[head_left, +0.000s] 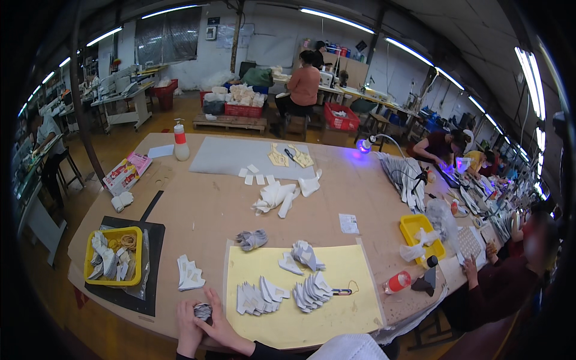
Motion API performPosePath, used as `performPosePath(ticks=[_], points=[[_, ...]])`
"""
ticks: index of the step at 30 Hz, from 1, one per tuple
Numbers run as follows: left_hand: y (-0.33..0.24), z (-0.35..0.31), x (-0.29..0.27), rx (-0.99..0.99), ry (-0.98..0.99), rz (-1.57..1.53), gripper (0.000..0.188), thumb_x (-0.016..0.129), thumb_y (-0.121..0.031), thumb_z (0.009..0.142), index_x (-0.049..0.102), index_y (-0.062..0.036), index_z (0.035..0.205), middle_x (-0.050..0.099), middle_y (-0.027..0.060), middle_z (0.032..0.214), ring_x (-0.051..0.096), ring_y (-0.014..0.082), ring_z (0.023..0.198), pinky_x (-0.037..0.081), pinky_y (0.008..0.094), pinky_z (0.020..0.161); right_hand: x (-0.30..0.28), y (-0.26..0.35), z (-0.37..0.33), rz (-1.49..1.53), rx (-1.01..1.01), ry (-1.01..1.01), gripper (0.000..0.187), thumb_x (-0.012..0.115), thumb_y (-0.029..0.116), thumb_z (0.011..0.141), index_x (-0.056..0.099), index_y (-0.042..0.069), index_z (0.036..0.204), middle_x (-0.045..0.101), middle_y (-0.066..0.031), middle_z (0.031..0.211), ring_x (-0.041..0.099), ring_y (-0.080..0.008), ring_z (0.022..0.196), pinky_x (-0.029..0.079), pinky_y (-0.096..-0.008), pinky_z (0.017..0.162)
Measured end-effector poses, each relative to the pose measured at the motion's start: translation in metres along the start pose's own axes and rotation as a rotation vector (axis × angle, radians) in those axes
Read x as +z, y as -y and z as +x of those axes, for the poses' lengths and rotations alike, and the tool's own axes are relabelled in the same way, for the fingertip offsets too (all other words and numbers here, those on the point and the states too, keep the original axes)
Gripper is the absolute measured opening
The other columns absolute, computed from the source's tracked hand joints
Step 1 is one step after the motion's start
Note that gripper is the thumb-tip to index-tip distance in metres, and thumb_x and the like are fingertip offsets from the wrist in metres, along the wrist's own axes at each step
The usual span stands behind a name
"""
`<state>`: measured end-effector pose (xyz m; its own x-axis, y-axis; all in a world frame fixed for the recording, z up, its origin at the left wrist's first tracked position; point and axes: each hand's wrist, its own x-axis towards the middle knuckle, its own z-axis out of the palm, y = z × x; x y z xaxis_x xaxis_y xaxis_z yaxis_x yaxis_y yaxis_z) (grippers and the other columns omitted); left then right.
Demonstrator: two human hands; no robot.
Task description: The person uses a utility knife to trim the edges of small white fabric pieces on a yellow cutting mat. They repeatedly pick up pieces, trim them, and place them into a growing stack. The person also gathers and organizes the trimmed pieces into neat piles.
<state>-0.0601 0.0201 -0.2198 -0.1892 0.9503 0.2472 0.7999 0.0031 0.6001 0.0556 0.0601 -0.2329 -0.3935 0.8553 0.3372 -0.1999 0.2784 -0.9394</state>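
Note:
At the table's near edge, my left hand (188, 327) and my right hand (221, 327) close around a small bundle of grey-white cut pieces (203, 311). The bundle sits between my fingers and thumbs, partly hidden by them. Just beyond my hands lies a short stack of white cut pieces (190, 273). To the right, a yellow sheet (336, 324) carries fanned-out piles of similar pieces (261, 297), another fanned pile (312, 292), and an upper bunch (307, 255). A small dark-handled tool (342, 292) lies beside the right pile. A grey rolled bundle (251, 240) rests at the sheet's far edge.
A yellow basket (141, 255) of pieces stands left on a black mat (157, 264). Right are a yellow tray (407, 225), a red-labelled bottle (397, 282) and a seated co-worker (504, 294). Farther off are a pump bottle (180, 141), white pieces (273, 197) and a lit purple lamp (364, 145).

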Motion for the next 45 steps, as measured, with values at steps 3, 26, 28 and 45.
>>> performPosePath(ticks=[3,26,28,45], points=[[0.003,0.003,0.006,0.050,-0.037,-0.082,0.040,0.062,-0.010,0.076,0.053,-0.0020,0.113,0.054,0.0181,0.107,0.049,0.0397,0.106,0.038,0.0479,0.095,-0.003,-0.004,0.000,-0.062,-0.014,0.126,0.097,0.067,0.023,0.092,-0.005,0.005,0.155,0.010,-0.0195,0.162,0.014,-0.0322,0.150,0.016,-0.0436,0.119],[0.014,-0.006,-0.003,0.008,-0.038,-0.019,0.047,0.057,-0.006,0.073,0.049,-0.0009,0.119,0.052,0.0205,0.109,0.048,0.0407,0.107,0.037,0.0480,0.095,0.001,0.004,0.000,-0.162,0.048,0.244,0.064,0.045,-0.007,0.082,0.032,0.000,0.145,0.037,-0.0231,0.146,0.034,-0.0397,0.138,0.027,-0.0436,0.115],[0.017,-0.009,-0.006,-0.072,-0.059,-0.168,0.045,0.058,-0.007,0.073,0.049,-0.0012,0.117,0.052,0.0200,0.108,0.047,0.0407,0.106,0.037,0.0482,0.094,0.003,0.007,0.001,-0.231,0.008,0.203,0.063,0.045,-0.007,0.083,0.034,0.000,0.144,0.038,-0.0239,0.145,0.035,-0.0408,0.137,0.029,-0.0441,0.115],[-0.019,0.015,-0.069,-0.092,0.392,-0.454,0.053,0.060,0.000,0.076,0.044,-0.0022,0.127,0.061,0.0209,0.111,0.060,0.0351,0.107,0.047,0.0405,0.093,-0.027,0.064,0.005,-0.290,0.028,0.215,0.035,0.061,0.009,0.092,0.051,0.001,0.125,0.056,-0.0186,0.117,0.058,-0.0361,0.108,0.048,-0.0391,0.091]])
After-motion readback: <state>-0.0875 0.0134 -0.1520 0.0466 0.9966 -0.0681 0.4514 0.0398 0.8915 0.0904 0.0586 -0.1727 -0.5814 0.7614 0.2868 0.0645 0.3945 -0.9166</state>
